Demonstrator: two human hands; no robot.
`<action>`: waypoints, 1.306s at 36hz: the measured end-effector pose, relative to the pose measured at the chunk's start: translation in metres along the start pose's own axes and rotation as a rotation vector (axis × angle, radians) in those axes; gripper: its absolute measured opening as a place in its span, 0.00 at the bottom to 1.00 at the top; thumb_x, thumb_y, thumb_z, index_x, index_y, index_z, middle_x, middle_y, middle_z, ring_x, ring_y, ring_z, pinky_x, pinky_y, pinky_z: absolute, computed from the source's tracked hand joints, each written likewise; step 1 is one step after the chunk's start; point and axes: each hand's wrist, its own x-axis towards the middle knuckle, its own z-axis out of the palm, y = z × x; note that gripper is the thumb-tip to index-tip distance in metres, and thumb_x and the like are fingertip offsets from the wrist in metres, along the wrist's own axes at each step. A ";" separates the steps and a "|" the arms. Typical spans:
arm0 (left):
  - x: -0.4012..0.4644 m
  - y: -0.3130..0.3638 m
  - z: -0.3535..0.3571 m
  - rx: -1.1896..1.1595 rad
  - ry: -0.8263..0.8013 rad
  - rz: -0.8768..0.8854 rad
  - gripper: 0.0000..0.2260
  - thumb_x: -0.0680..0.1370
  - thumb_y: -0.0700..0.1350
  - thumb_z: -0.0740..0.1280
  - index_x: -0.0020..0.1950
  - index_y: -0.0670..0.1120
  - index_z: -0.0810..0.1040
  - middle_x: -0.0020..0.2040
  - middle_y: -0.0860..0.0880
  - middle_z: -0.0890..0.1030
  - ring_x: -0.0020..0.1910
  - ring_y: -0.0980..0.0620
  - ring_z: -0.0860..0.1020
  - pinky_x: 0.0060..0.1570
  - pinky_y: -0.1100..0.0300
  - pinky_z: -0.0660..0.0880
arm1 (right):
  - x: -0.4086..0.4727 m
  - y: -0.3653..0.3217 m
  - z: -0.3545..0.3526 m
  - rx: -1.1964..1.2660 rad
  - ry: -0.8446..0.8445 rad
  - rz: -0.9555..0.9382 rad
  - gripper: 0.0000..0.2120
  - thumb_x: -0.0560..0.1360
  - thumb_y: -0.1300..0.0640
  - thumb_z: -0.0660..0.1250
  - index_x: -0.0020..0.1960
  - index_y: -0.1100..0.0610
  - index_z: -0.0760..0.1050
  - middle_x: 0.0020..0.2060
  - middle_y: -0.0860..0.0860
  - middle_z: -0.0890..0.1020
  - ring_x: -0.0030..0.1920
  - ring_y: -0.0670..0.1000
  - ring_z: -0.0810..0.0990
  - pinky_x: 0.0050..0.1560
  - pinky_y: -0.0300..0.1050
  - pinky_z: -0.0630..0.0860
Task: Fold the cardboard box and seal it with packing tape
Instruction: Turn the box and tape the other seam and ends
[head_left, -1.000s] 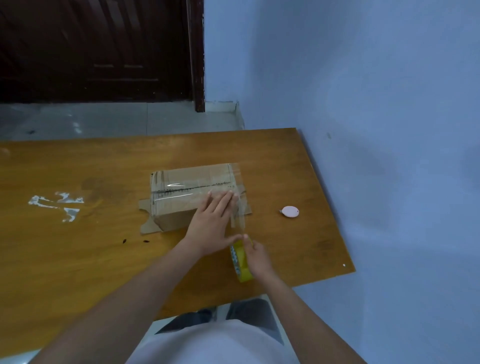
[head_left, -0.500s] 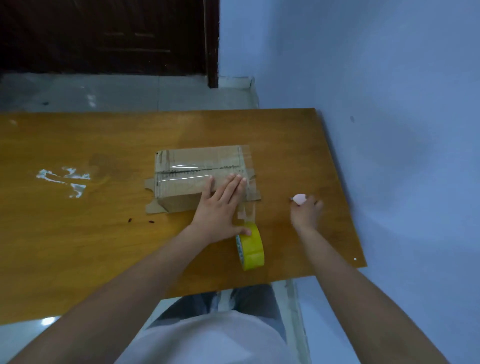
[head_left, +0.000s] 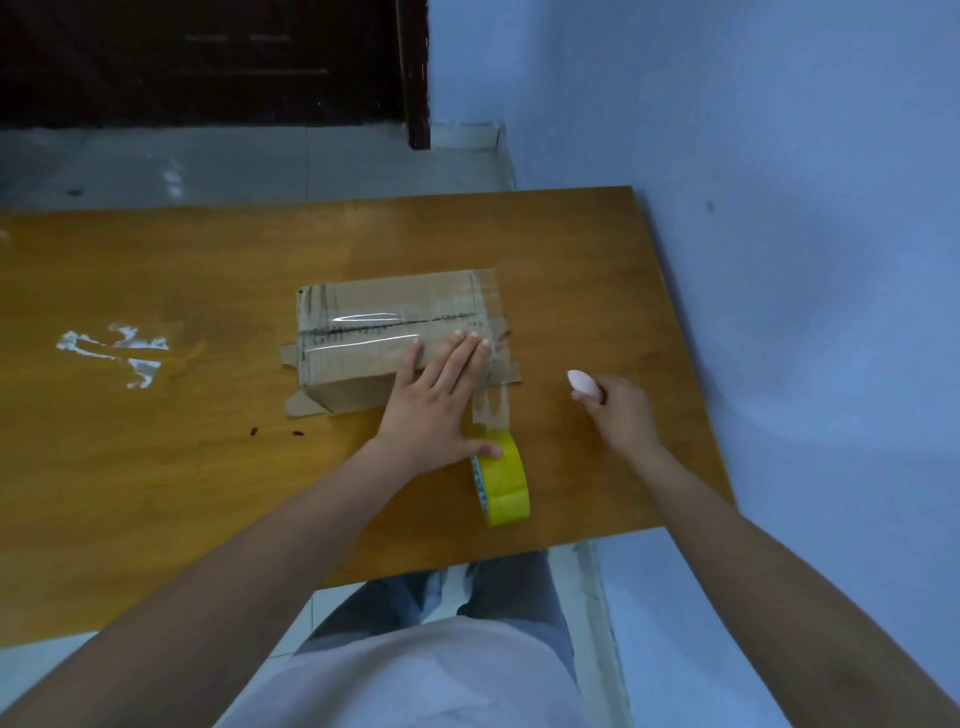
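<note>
Two hands work: the left hand (head_left: 434, 402) lies flat on the brown cardboard box (head_left: 387, 332); the right hand (head_left: 615, 410) grips a small pink cutter (head_left: 582, 382); the yellow tape roll (head_left: 501, 478), near the tabletop's front edge, could roll off.

White smears (head_left: 111, 349) on wooden table (head_left: 208, 467); dark door (head_left: 208, 57).

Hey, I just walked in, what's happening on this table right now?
A person is taping a cardboard box shut on a wooden table. The left hand presses flat on the box's near right corner, its thumb touching the yellow tape roll, which stands on edge with a clear strip running up to the box. The right hand grips a small pink object, possibly a cutter.
</note>
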 end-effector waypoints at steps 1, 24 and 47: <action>0.000 0.000 0.000 -0.003 0.004 0.000 0.54 0.65 0.78 0.53 0.77 0.44 0.43 0.78 0.46 0.50 0.77 0.48 0.45 0.73 0.42 0.40 | -0.007 -0.006 -0.001 0.060 0.005 -0.032 0.14 0.75 0.52 0.67 0.57 0.58 0.78 0.46 0.55 0.81 0.46 0.54 0.77 0.41 0.42 0.65; 0.000 0.001 0.003 0.003 0.029 0.005 0.51 0.66 0.78 0.49 0.73 0.46 0.30 0.78 0.47 0.42 0.77 0.49 0.38 0.71 0.43 0.34 | -0.063 -0.079 0.016 0.059 0.010 -0.159 0.20 0.73 0.43 0.68 0.61 0.53 0.77 0.49 0.50 0.75 0.50 0.51 0.76 0.42 0.42 0.70; 0.000 0.004 0.000 0.023 0.027 -0.019 0.53 0.65 0.79 0.49 0.72 0.46 0.29 0.78 0.48 0.42 0.76 0.50 0.37 0.69 0.44 0.29 | -0.056 -0.015 0.050 -0.066 0.121 0.326 0.33 0.74 0.48 0.67 0.74 0.56 0.59 0.71 0.56 0.61 0.69 0.58 0.61 0.64 0.54 0.66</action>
